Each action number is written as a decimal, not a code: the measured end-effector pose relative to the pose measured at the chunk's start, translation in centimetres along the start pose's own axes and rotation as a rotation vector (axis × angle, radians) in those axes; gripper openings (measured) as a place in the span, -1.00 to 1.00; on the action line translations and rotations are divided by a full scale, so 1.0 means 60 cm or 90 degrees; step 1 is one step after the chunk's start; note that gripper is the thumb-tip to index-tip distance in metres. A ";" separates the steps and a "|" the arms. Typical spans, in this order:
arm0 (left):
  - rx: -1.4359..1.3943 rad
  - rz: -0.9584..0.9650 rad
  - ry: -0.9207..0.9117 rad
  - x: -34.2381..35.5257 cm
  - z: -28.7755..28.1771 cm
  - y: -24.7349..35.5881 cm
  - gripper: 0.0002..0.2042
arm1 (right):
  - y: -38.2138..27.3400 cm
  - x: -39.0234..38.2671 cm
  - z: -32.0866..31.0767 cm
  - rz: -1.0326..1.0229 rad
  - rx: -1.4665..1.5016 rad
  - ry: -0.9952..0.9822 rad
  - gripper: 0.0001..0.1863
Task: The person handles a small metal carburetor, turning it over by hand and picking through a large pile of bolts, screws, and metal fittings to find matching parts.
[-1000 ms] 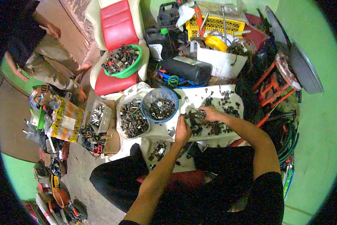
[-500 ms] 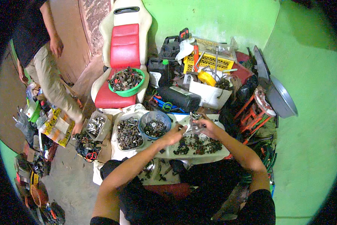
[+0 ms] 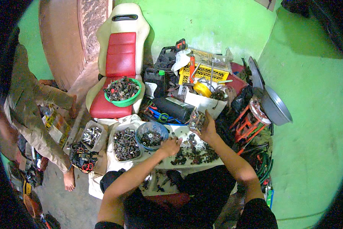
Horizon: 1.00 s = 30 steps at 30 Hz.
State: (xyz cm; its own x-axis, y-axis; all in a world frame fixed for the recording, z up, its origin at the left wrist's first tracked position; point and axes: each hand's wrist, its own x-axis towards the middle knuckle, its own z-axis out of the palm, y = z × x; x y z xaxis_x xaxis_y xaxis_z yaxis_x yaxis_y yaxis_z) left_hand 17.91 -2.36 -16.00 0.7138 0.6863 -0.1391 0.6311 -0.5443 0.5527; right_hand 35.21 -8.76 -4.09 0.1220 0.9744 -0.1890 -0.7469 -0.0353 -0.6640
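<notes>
My right hand (image 3: 207,131) is closed round a clear plastic container (image 3: 196,120) with small metal parts in it, raised above the far edge of the white table (image 3: 179,164). My left hand (image 3: 171,146) is low over the table, just right of a blue tub (image 3: 143,128) of washers and dark hardware; its fingers look apart, with nothing visible in them. Dark bolts and clips (image 3: 194,154) lie scattered between and below my hands. Left of the blue tub stands a clear bin (image 3: 113,154) full of bolts.
A green basin (image 3: 135,100) of parts sits on a red and white car seat (image 3: 120,53). Behind the table are a black jerrycan (image 3: 155,82) and a yellow crate (image 3: 213,74). An orange metal stool (image 3: 248,122) stands right. Another person's leg (image 3: 45,143) is at the left.
My hands have parted: the right has lifted the clear container up and away, the left has dropped toward the table by the blue tub. The other person has stepped nearer on the left.
</notes>
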 end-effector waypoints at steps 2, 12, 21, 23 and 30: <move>-0.409 -0.073 -0.029 0.007 -0.037 0.057 -0.37 | 0.009 -0.004 0.005 -0.041 -0.044 0.066 -0.53; -1.280 -0.189 -0.047 -0.044 -0.201 0.075 -0.50 | 0.093 0.006 0.137 -0.146 -0.268 -0.013 -0.64; -1.360 -0.210 0.028 -0.084 -0.223 0.013 -0.40 | 0.112 0.022 0.209 0.072 -0.547 -0.133 -0.53; -1.349 -0.197 0.022 -0.086 -0.229 0.000 -0.42 | 0.109 0.032 0.199 0.031 -0.687 -0.221 -0.52; -1.314 -0.183 0.048 -0.112 -0.270 -0.007 -0.45 | 0.102 0.032 0.205 -0.143 -0.747 -0.205 -0.52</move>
State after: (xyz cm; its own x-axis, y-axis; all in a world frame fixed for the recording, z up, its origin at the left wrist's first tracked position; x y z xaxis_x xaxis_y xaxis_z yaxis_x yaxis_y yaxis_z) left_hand 7.92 1.06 -1.96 0.6351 0.6769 -0.3721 -0.5256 0.7317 0.4340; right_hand 22.80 -4.35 0.38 -0.1181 0.9890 0.0895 0.3280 0.1239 -0.9365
